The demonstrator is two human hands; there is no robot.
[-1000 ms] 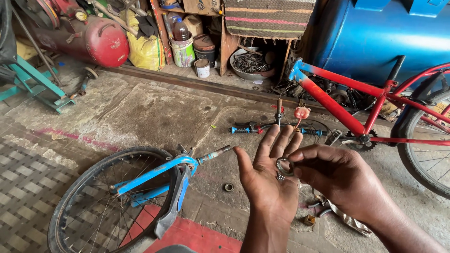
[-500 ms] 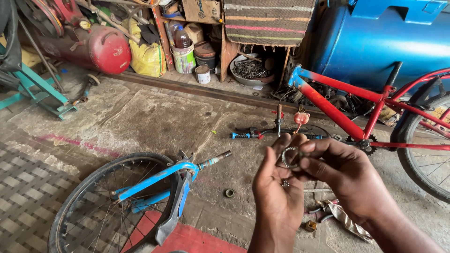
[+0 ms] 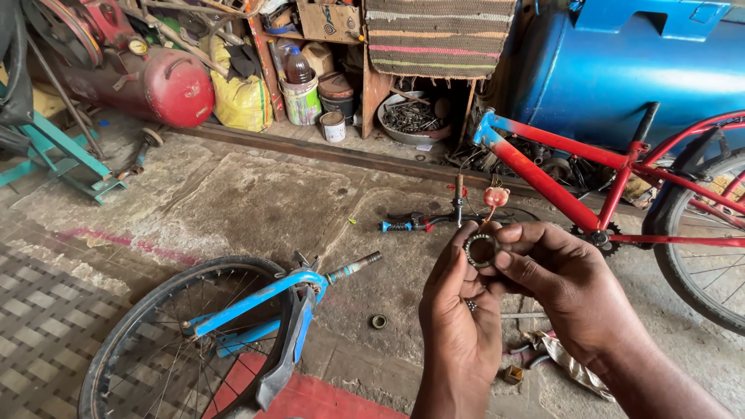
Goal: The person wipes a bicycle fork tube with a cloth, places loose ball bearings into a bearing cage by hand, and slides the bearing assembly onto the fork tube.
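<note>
My left hand (image 3: 459,322) and my right hand (image 3: 563,291) meet in front of me, both pinching a small greasy metal bearing ring (image 3: 481,251) at the fingertips. The ring is held upright so I look through its hole. Below and to the left lies a blue bicycle fork (image 3: 260,306) with its front wheel (image 3: 167,349) flat on the concrete floor. A red bicycle frame (image 3: 570,182) stands to the right with its rear wheel (image 3: 702,240).
A small metal ring (image 3: 379,321) lies on the floor by the fork. Handlebars (image 3: 423,221) lie behind my hands. A red tank (image 3: 147,81), a yellow sack (image 3: 240,97), cans, a bowl of parts (image 3: 411,120) and a blue drum (image 3: 628,70) line the back. A rag (image 3: 566,365) lies lower right.
My hands have risen and closed together. The left palm was open with the ring resting on it; now both hands pinch the ring upright at the fingertips.
</note>
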